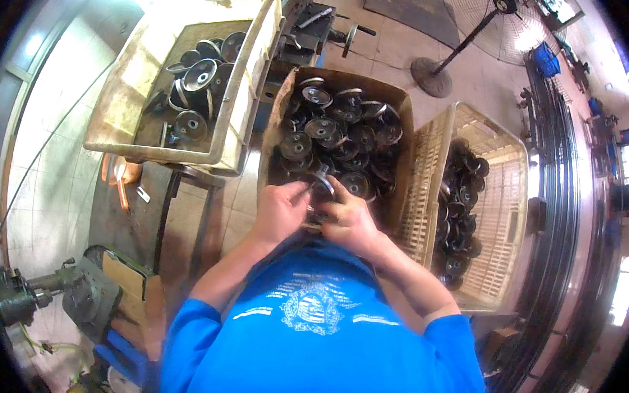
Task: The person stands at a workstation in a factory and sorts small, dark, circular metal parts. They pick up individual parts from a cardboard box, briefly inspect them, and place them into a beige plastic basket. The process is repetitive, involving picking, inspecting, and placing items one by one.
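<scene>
Close in front of my body, both hands meet over the near edge of a cardboard box (282,115) heaped with dark, round metal wheels (323,129). Between them is one dark wheel with a shiny rim (325,183), tilted on edge. My right hand (350,219) grips it, the fingers bent round its right side. On the other side, my left hand (283,210) has its fingers pinched together at the wheel's left side. What lies between those left fingertips is too small and blurred to make out. The lower part of the wheel is hidden by my hands.
A cream plastic crate (226,105) with several similar wheels stands on a dark bench (129,221) at left. Another slatted crate (498,258) holding more wheels is at right. An orange-handled tool (120,177) lies on the bench; a standing fan (431,75) is at the back.
</scene>
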`<state>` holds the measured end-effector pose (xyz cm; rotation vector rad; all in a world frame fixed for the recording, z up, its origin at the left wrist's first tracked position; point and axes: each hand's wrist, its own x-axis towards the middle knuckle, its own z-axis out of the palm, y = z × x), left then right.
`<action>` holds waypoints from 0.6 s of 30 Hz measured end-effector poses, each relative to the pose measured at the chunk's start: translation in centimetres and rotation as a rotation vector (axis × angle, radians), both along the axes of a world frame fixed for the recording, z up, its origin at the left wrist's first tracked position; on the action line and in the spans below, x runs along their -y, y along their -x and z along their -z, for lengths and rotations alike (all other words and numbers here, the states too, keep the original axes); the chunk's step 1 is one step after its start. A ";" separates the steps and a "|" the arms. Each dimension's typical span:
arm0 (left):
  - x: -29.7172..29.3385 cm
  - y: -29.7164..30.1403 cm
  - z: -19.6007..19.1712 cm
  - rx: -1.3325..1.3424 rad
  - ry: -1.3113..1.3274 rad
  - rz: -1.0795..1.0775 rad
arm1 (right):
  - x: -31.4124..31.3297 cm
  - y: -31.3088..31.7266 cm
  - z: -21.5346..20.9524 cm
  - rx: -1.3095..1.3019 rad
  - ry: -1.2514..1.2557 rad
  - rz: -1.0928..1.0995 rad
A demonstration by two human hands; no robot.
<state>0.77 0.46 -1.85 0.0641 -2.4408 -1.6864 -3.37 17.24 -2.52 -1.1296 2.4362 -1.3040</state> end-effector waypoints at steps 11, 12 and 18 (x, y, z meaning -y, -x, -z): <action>1.0 -2.6 0.4 -0.004 0.021 -0.173 | 2.4 5.6 -6.0 0.016 0.074 0.115; 1.5 -3.1 0.5 0.001 -0.019 -0.182 | 4.0 6.4 -8.5 0.010 0.175 0.082; 4.6 -5.3 2.6 0.003 -0.142 -0.229 | 19.9 15.5 -15.3 -0.214 0.091 -0.096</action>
